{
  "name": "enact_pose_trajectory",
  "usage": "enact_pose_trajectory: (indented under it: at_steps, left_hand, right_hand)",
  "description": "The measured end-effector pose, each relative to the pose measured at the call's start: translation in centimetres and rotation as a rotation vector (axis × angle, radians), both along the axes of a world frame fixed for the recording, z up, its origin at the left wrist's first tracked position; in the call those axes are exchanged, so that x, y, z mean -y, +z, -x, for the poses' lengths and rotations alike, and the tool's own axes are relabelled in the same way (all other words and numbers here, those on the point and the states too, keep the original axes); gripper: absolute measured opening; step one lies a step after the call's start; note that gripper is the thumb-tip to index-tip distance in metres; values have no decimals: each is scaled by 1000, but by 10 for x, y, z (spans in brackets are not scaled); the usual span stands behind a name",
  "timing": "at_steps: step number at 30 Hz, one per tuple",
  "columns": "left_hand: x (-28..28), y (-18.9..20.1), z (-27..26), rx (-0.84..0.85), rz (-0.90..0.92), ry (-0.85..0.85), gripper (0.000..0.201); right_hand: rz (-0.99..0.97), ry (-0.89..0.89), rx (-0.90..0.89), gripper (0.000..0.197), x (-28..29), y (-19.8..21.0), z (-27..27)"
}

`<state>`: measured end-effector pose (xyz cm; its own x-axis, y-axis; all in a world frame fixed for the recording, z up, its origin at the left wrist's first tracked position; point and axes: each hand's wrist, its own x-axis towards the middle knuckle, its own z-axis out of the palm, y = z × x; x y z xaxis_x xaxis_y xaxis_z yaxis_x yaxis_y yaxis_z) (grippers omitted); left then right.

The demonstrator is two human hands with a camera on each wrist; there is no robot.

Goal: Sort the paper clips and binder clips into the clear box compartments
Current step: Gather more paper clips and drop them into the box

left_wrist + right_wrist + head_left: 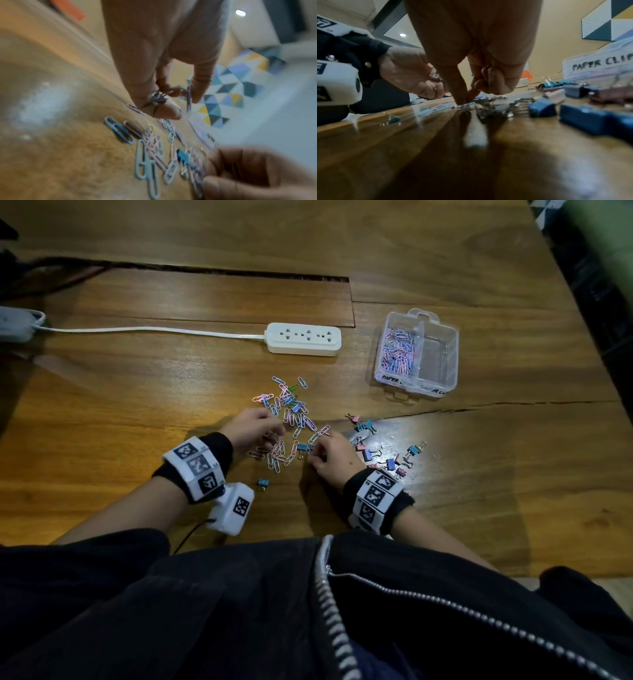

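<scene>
**Paper clips partly boxed, binder clips all still out**

Nearest: a lone blue binder clip [263,483] lying apart on the wooden table [137,412], just ahead of the left wrist, easy to overlook.

Next out, both hands down in the loose paper clips [291,422]. Left hand [255,430] with fingers curled and pinching a small bunch of paper clips, thumb against fingertips in the left wrist view. Right hand [330,455] with index finger pressed down to the tabletop at the edge of the pile beside a blue binder clip [302,447], other fingers tucked in; whether anything is actually held there, cannot tell.

To the right of the hands, a scatter of binder clips [380,446] in blue, pink and purple, unsorted on the bare wood.

Farther off and right, the clear box [442,361], lid off: left compartment well filled with paper clips, right compartment looking empty. Judged roughly halfway through the paper clips, with the binder clip half not yet begun.

Room to move: open wood between pile and box, no obstacle on that line. White power strip [304,338] and its cord beyond the pile to the left, clear of the route. Table's right edge well past the box; near edge close under the forearms, a likely spot for swept clips to slide off.
</scene>
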<state>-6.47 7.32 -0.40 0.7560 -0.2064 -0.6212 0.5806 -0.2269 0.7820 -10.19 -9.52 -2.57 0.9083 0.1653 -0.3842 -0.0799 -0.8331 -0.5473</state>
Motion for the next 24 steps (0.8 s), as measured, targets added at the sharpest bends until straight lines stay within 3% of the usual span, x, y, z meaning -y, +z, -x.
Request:
enact_pose_trajectory:
  at_steps: [3, 6, 9, 11, 14, 16, 18, 21, 24]
  left_hand:
    - [-4, 4, -1, -94, 168, 143, 23]
    - [-3, 7, 1, -94, 264, 178, 23]
    - [-4, 6, 2, -148, 381, 239, 21]
    - [-2, 0, 1, -99, 226, 135, 22]
    - [8, -6, 7, 181, -387, -266, 20]
    - [15, -10, 13, 281, -640, -484, 40]
    - [20, -12, 15, 353, -720, -555, 51]
    - [24, -9, 12, 398, -703, -546, 28]
    - [28, -8, 11, 399, -713, -662, 11]
  right_hand:
    - [-152, -83, -24, 11, 8, 5, 0]
    - [-538, -345, -164, 25, 19, 13, -1]
    - [-783, -494, -266, 30, 29, 14, -5]
    - [-895, -543, -333, 32, 34, 14, -8]
    - [-953, -588, -391, 33, 39, 14, -10]
    - [-970, -592, -400, 34, 40, 18, -12]
    - [-989, -602, -402, 34, 40, 21, -12]
    - [-1072, -623, -429, 33, 41, 21, -11]
    - [-1067, -651, -463, 30, 42, 21, -11]
